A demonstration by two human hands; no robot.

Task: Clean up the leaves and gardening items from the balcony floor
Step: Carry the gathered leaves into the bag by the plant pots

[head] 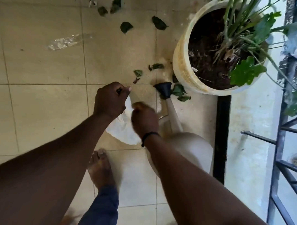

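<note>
Several dark green leaves lie scattered on the beige tiles, such as one leaf farther off and a smaller leaf just beyond my hands. My left hand and my right hand both grip the top of a white plastic bag that hangs between them above the floor. A beige watering can with a black spout head lies on the floor under my right forearm. More leaves sit beside the spout.
A large cream pot with soil and a green plant stands at the right. A clear plastic wrapper lies on the tiles to the left. A metal railing runs along the right edge. My bare foot is below the bag.
</note>
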